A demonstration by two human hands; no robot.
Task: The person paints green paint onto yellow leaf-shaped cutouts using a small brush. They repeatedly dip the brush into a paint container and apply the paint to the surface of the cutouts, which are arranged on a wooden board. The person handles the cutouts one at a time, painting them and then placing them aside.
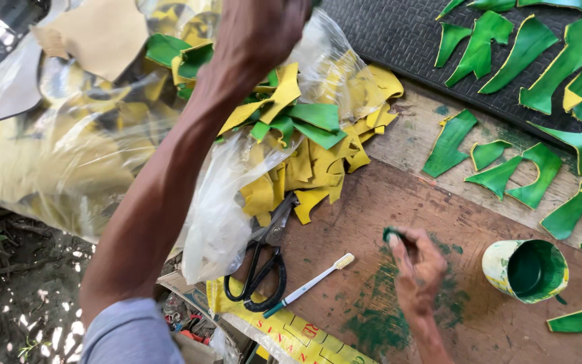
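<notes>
Plastic bag (220, 216): clear and crumpled, stuffed with yellow and green cut scraps (291, 121), its mouth spilling them onto my wooden board (345, 222).
Green-stained piece (393, 234): small and dark, pinched at my right fingertips, over the green smear on the board.
</notes>
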